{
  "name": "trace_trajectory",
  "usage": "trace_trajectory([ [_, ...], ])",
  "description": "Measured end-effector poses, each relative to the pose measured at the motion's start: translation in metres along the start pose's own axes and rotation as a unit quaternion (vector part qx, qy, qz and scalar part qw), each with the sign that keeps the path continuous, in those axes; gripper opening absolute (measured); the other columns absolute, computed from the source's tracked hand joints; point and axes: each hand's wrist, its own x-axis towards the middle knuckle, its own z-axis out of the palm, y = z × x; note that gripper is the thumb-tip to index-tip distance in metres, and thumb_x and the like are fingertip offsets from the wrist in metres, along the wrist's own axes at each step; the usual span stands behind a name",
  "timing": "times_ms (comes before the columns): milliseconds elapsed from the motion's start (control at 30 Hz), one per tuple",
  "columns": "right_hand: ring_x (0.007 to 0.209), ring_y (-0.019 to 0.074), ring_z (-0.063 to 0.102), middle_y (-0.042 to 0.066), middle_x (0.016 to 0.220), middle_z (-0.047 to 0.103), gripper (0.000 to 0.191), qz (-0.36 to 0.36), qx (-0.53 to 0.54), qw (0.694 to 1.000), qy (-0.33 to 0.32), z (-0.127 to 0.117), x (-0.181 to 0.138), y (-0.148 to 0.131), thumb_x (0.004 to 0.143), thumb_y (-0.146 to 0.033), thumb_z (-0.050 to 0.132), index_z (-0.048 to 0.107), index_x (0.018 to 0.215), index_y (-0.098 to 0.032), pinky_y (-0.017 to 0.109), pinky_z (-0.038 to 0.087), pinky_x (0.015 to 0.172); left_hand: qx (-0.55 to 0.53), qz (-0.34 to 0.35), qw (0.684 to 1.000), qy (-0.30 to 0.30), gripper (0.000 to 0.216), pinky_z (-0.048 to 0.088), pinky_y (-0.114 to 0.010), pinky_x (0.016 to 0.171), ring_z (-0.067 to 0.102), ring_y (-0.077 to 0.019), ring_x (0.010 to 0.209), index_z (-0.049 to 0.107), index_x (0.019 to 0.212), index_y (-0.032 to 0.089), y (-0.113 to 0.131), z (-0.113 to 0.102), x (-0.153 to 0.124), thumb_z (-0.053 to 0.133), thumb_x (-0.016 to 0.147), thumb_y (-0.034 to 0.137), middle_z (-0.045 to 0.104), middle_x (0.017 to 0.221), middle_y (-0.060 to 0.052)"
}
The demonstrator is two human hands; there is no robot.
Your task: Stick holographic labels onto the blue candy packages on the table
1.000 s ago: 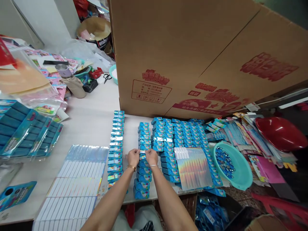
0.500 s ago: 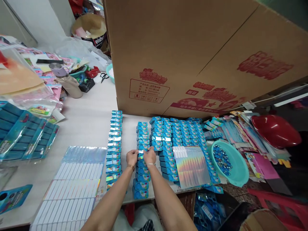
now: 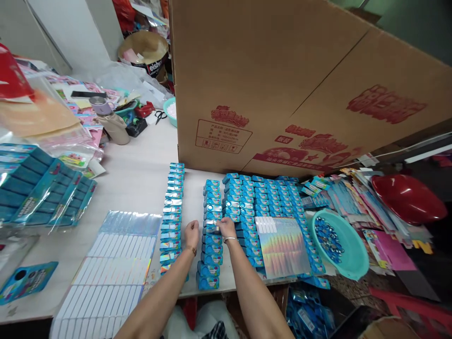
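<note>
My left hand [image 3: 191, 234], fingers curled together, hovers in the gap between two columns of small blue boxes; whatever it may hold is hidden. My right hand [image 3: 227, 228] reaches the middle column of blue boxes [image 3: 212, 249], its thumb and finger pinched on a small shiny strip [image 3: 213, 229] over one box. To the left runs another column of blue boxes [image 3: 173, 212], several with shiny rainbow strips on them. A large shiny sticker sheet [image 3: 116, 259] with rows of white strips lies left of my forearm. A smaller rainbow sheet [image 3: 282, 245] rests on the boxes at right.
A big cardboard carton [image 3: 268, 84] stands upright behind the boxes. At the right is a turquoise basin [image 3: 356, 254] of small blue pieces. Wrapped blue packs [image 3: 42, 188], a bottle [image 3: 115, 127] and scissors [image 3: 160, 116] lie to the left. A red stool [image 3: 409, 306] stands lower right.
My left hand has drawn away from the middle column, toward the left column. My right hand stays at the middle column, slightly shifted. The whole view has swung a little to the left.
</note>
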Motion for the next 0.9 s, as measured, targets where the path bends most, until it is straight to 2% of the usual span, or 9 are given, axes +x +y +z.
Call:
trace_trajectory([
  [100,0.048,0.0119,0.047,-0.005,0.052,0.052,0.023,-0.003,0.074,0.997,-0.031,-0.013,-0.008,-0.004,0.068,-0.04,0.062,0.051,0.071,-0.02,0.021,0.033,0.046,-0.03,0.008,0.998,-0.048,0.053,0.054,-0.03,0.076,0.066,-0.0249,0.104,0.066,0.107,0.015,0.011,-0.02,-0.027,0.048,0.085,0.06,0.071,0.112,-0.013],
  [167,0.046,0.0111,0.044,-0.006,0.049,0.049,0.027,-0.008,0.113,0.992,-0.055,-0.018,-0.013,-0.009,0.066,-0.044,0.063,0.05,0.07,-0.02,0.021,0.032,0.044,-0.079,-0.038,0.99,-0.112,0.065,0.054,-0.031,0.075,0.066,-0.0255,0.103,0.064,0.113,0.014,0.023,-0.028,-0.042,0.044,0.084,0.069,0.069,0.116,-0.016],
  [300,0.046,0.0103,0.044,-0.007,0.05,0.049,0.035,-0.025,0.162,0.982,-0.091,-0.02,-0.022,-0.018,0.063,-0.051,0.064,0.051,0.07,-0.02,0.021,0.032,0.046,-0.178,-0.172,0.918,-0.308,0.079,0.054,-0.031,0.072,0.067,-0.0253,0.1,0.065,0.11,0.016,0.046,-0.03,-0.056,0.032,0.08,0.081,0.066,0.121,-0.017],
  [367,0.047,0.01,0.043,-0.006,0.051,0.05,0.037,-0.035,0.176,0.979,-0.094,-0.02,-0.024,-0.021,0.062,-0.053,0.065,0.05,0.07,-0.02,0.021,0.033,0.047,-0.192,-0.19,0.895,-0.355,0.079,0.054,-0.03,0.07,0.068,-0.024,0.097,0.068,0.103,0.016,0.051,-0.027,-0.057,0.033,0.078,0.083,0.068,0.115,-0.016],
  [433,0.048,0.0099,0.043,-0.007,0.051,0.049,0.038,-0.043,0.185,0.978,-0.092,-0.02,-0.024,-0.022,0.062,-0.054,0.065,0.049,0.069,-0.02,0.022,0.033,0.048,-0.176,-0.17,0.912,-0.33,0.069,0.053,-0.027,0.066,0.069,-0.022,0.089,0.068,0.097,0.015,0.052,-0.024,-0.056,0.048,0.076,0.078,0.071,0.106,-0.015],
  [500,0.047,0.0103,0.044,-0.006,0.05,0.049,0.04,-0.048,0.186,0.977,-0.09,-0.02,-0.022,-0.023,0.063,-0.056,0.065,0.049,0.068,-0.02,0.022,0.033,0.047,-0.121,-0.103,0.95,-0.27,0.057,0.051,-0.025,0.061,0.069,-0.0206,0.081,0.068,0.091,0.013,0.05,-0.021,-0.053,0.061,0.073,0.067,0.073,0.094,-0.014],
  [600,0.049,0.0117,0.048,-0.004,0.053,0.054,0.04,-0.055,0.174,0.979,-0.091,-0.02,-0.016,-0.023,0.064,-0.055,0.067,0.05,0.071,-0.02,0.022,0.035,0.048,0.002,0.035,0.983,-0.179,0.047,0.049,-0.026,0.059,0.068,-0.0205,0.073,0.068,0.083,0.013,0.05,-0.016,-0.045,0.057,0.078,0.059,0.073,0.081,-0.01],
  [700,0.054,0.0141,0.054,-0.003,0.057,0.059,0.034,-0.063,0.143,0.984,-0.086,-0.017,-0.007,-0.023,0.064,-0.046,0.07,0.053,0.077,-0.019,0.023,0.038,0.052,0.073,0.109,0.984,-0.122,0.041,0.049,-0.027,0.065,0.067,-0.0205,0.076,0.068,0.079,0.016,0.056,-0.011,-0.03,0.049,0.083,0.052,0.074,0.08,-0.008],
  [900,0.07,0.0168,0.059,-0.002,0.067,0.061,0.015,-0.084,0.04,0.996,-0.002,0.002,0.006,-0.027,0.078,-0.024,0.061,0.057,0.092,-0.022,0.023,0.034,0.061,0.203,0.156,0.965,-0.054,0.026,0.04,-0.034,0.088,0.065,-0.0256,0.093,0.07,0.08,0.021,0.07,0.004,0.001,0.054,0.085,0.039,0.075,0.09,-0.01],
])
